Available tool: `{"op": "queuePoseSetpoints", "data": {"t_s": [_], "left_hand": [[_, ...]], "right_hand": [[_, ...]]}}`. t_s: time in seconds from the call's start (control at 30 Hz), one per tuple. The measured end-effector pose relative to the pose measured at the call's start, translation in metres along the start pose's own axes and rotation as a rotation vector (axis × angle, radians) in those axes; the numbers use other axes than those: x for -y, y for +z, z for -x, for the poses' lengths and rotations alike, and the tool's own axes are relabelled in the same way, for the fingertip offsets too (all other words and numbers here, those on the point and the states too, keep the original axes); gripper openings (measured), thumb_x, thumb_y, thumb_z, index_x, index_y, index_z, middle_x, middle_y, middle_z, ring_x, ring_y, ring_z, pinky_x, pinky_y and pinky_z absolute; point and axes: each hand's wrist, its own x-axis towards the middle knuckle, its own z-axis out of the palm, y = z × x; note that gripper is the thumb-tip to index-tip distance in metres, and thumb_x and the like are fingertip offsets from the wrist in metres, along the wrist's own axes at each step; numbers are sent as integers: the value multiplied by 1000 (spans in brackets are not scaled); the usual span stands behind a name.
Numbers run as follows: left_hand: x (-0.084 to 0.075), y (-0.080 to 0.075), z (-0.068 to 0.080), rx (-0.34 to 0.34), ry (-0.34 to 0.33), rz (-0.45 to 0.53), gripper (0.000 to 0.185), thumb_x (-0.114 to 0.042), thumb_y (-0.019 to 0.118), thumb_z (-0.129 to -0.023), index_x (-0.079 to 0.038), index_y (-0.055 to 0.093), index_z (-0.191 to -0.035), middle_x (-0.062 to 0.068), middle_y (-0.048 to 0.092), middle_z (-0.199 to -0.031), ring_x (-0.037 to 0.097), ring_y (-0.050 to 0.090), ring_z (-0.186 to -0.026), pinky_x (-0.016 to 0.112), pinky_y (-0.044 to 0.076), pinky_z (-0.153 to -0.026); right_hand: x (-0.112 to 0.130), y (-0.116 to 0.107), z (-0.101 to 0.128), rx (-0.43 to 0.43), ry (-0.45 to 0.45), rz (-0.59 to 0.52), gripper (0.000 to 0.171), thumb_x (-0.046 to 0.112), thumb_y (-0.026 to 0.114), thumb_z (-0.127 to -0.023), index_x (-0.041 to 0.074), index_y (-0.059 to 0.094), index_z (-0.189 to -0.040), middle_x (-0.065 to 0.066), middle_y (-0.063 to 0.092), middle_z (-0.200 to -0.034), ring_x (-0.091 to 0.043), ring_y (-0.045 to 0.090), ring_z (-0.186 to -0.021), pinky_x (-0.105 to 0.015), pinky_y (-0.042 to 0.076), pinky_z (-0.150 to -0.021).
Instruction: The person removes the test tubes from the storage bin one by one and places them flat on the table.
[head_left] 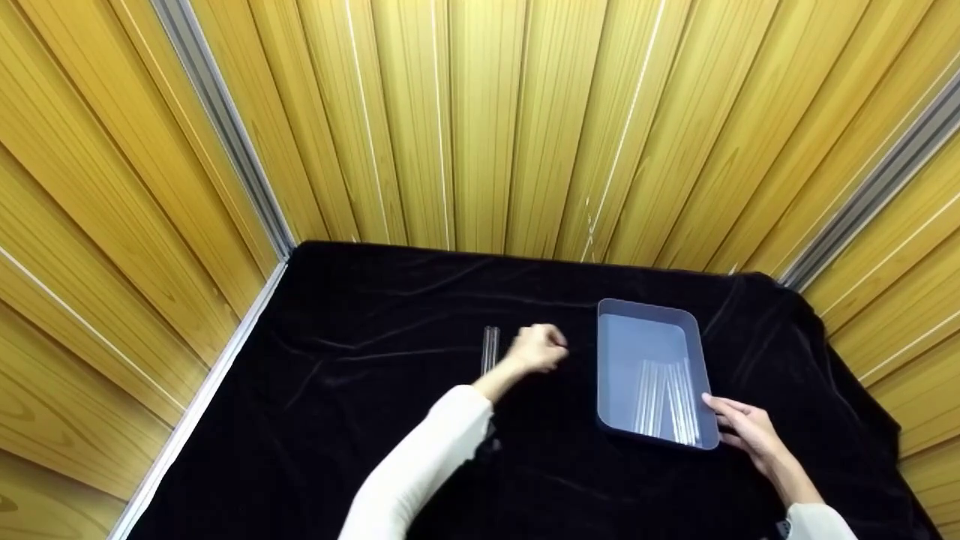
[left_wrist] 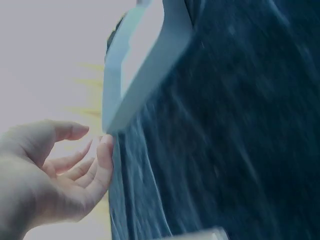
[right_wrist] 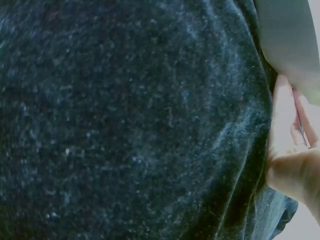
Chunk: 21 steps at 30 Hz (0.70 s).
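Observation:
A blue-grey rectangular tray (head_left: 637, 337) lies on the black cloth, right of centre. Several clear, thin rods or tubes (head_left: 651, 397) rest in its near half. My right hand (head_left: 754, 435) holds the tray's right side near the front corner, one digit over the rim and others against the outer wall. My left hand (head_left: 536, 347) is above the cloth left of the tray, its fingers loosely curled with nothing between them in the left wrist view. Just left of it lie more clear tubes (head_left: 490, 349), partly hidden by the left forearm.
Black velvety cloth (head_left: 360, 420) with folds covers the surface. Yellow wood-patterned panels (head_left: 480, 127) stand behind and at both sides, with grey metal posts (head_left: 225, 112) at the corners.

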Motion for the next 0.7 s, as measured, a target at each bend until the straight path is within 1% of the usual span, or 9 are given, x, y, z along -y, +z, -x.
{"op": "queuePoseSetpoints", "data": {"t_s": [0.03,0.1,0.2,0.27,0.37,0.43,0.53,0.67,0.7], "left_hand": [[-7,7,0,26,17,23,16,-4,68,-88,1,72,-102,14,79,-92,22,76,-64,21,60,-51],[-20,23,0,83,42,50,16,-2,67,-89,3,71,-104,16,78,-95,28,78,-71,27,64,-56],[-38,49,2,129,57,28,14,-1,67,-90,0,72,-103,14,79,-91,27,78,-70,24,62,-54],[-47,67,4,152,62,-18,14,-3,67,-90,-2,74,-102,10,79,-89,21,78,-67,18,60,-53],[-54,89,-1,165,77,-151,14,-9,68,-89,-9,77,-99,1,80,-85,10,75,-67,10,54,-55],[-52,103,-8,165,86,-243,13,-13,69,-86,-13,79,-93,-4,78,-83,7,72,-67,11,54,-58],[-32,128,-26,154,101,-363,10,-17,68,-81,-19,77,-85,-6,75,-80,8,65,-68,18,55,-60],[-5,159,-51,153,58,-455,3,-22,70,-82,-22,73,-81,-6,73,-84,11,66,-72,25,57,-63],[-3,163,-53,159,39,-464,4,-24,72,-83,-21,73,-81,-5,74,-86,12,66,-73,25,57,-63]], "right_hand": [[-1,0,1,-1,3,-1,28,38,66,-99,19,71,-119,15,73,-94,1,69,-88,-21,62,-79],[-4,-1,3,-4,13,1,35,38,66,-99,15,69,-125,15,73,-96,2,68,-88,-20,61,-80],[-11,-2,7,-12,31,5,55,40,66,-99,3,59,-139,13,73,-99,3,68,-89,-20,61,-81],[-16,-3,10,-18,42,11,66,41,66,-99,-5,51,-144,12,73,-101,3,68,-89,-19,60,-81],[-19,-3,10,-24,42,13,69,41,66,-99,-7,48,-145,12,72,-103,5,67,-90,-18,60,-82],[-18,-2,9,-25,38,15,70,41,65,-99,-7,47,-146,13,71,-106,7,65,-90,-17,59,-83],[-14,1,4,-19,26,7,72,41,66,-99,-7,46,-147,14,71,-107,7,64,-91,-16,59,-83],[-8,5,-2,-24,13,-6,74,42,67,-98,-7,44,-149,15,71,-101,6,66,-90,-16,59,-83],[-7,5,-3,-31,10,-10,74,42,67,-98,-6,44,-148,15,71,-99,5,66,-90,-16,59,-82]]}}
